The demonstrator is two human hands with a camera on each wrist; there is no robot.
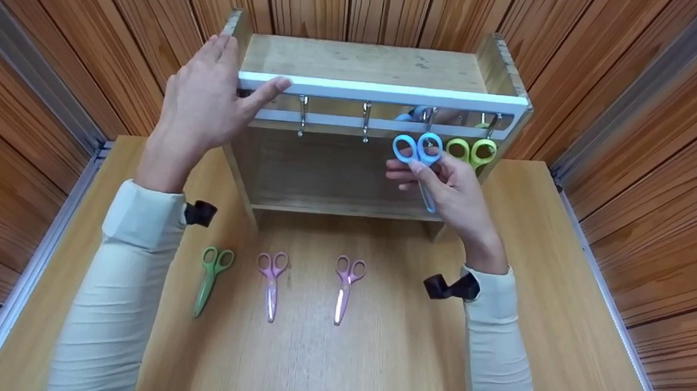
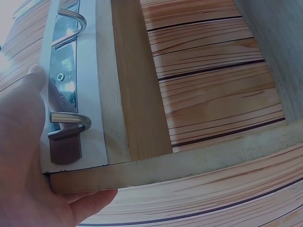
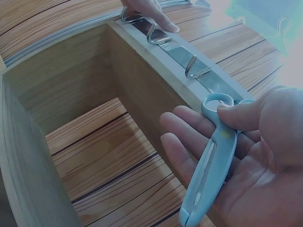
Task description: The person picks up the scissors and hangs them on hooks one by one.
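Observation:
My left hand (image 1: 208, 100) grips the left end of a wooden rack (image 1: 358, 61), thumb over its white front rail (image 1: 386, 92) and fingers along the outer side. In the left wrist view, fingertips show behind the side panel (image 2: 199, 164). My right hand (image 1: 462, 197) holds blue scissors (image 3: 213, 163) by the finger loops, thumb on top, blades pointing down. The loops are at a hook (image 1: 430, 116) on the rail; whether they are on it I cannot tell. Yellow-green scissors (image 1: 472, 155) hang just right of them, partly hidden by my right hand.
Two bare hooks, a left one (image 1: 302, 117) and a middle one (image 1: 366, 123), stick out from the rail. On the table (image 1: 300, 364) before the rack lie green scissors (image 1: 206, 284), pink scissors (image 1: 271, 291) and another pink pair (image 1: 342, 296). Wood-plank walls (image 1: 634, 148) surround the table.

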